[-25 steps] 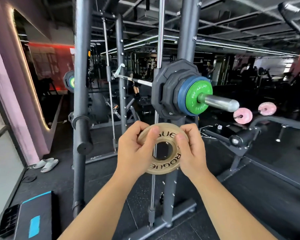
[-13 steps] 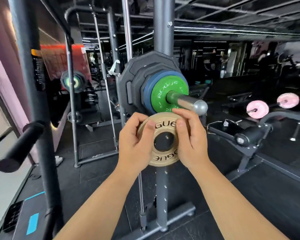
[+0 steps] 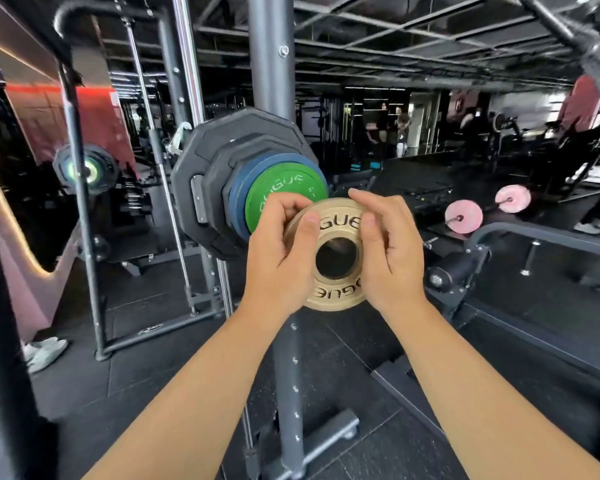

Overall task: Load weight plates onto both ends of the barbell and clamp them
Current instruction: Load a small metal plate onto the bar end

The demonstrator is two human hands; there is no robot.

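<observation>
A small tan plate [image 3: 336, 299] marked ROGUE is held upright at the frame's middle, gripped on its left side by my left hand [image 3: 281, 251] and on its right side by my right hand [image 3: 388, 251]. Its centre hole faces me and covers the end of the barbell sleeve, which is hidden behind it. Just behind and to the left, the near end of the bar carries a green plate [image 3: 281, 188], a blue plate [image 3: 243, 199] and two black plates [image 3: 208, 174]. The far end's loaded plates [image 3: 85, 169] show blurred at the left.
A grey rack upright [image 3: 271, 53] rises behind the plates, its base foot [image 3: 326, 434] on the black floor below my arms. A bench frame [image 3: 465, 271] stands right. Two pink plates [image 3: 463, 216] sit on another bar. People stand in the background.
My hands have raised the tan plate up and to the right, from below the sleeve tip to in front of it. The bare sleeve end, visible earlier, is now hidden.
</observation>
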